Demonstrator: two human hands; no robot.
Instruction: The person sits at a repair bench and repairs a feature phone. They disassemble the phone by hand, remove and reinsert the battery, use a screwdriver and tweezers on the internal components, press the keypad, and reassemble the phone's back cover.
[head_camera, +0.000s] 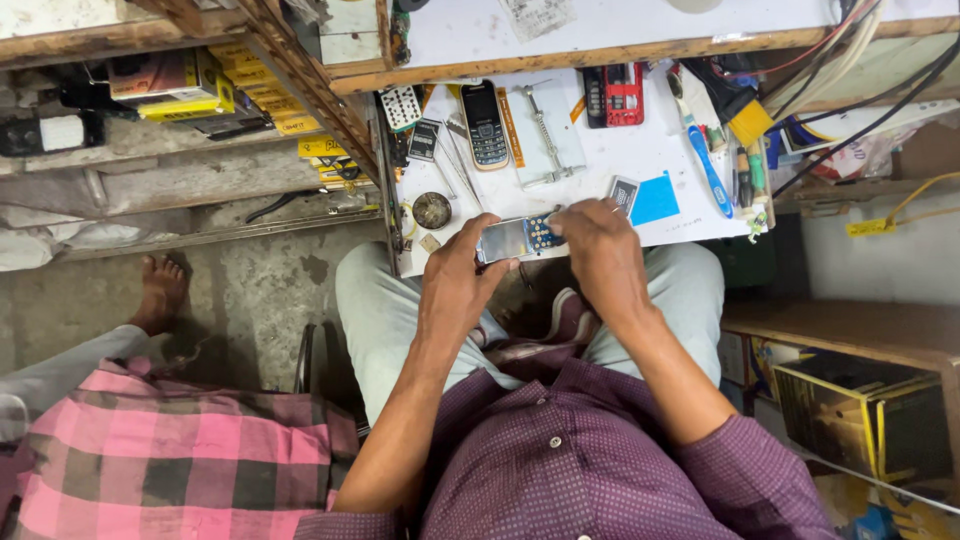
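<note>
1. Head view, nearest: both forearms in purple sleeves reach forward from the lap, elbows bent, wrists meeting over the near edge of the white bench (640, 160).
2. Left hand (455, 285) grips the phone (515, 238) from its left end, fingers curled closed around the body, thumb along the near edge.
3. Right hand (600, 250) covers the phone's right end, fingers bent down onto the keypad; whether they pinch a tool or part I cannot tell.
4. The phone lies level between the hands, just over the bench edge, screen and blue keypad up. It looks part-way through the work: held and being handled, with its casing seemingly on.
5. Farther out, untouched: a round part (432, 210), a blue card (655, 200), a black phone (485, 125), a metal clamp (545, 135), a red phone frame (622, 95), a blue toothbrush (705, 160).
6. To the left, another person's bare foot (160, 292) and pink checked cloth (170, 460).
</note>
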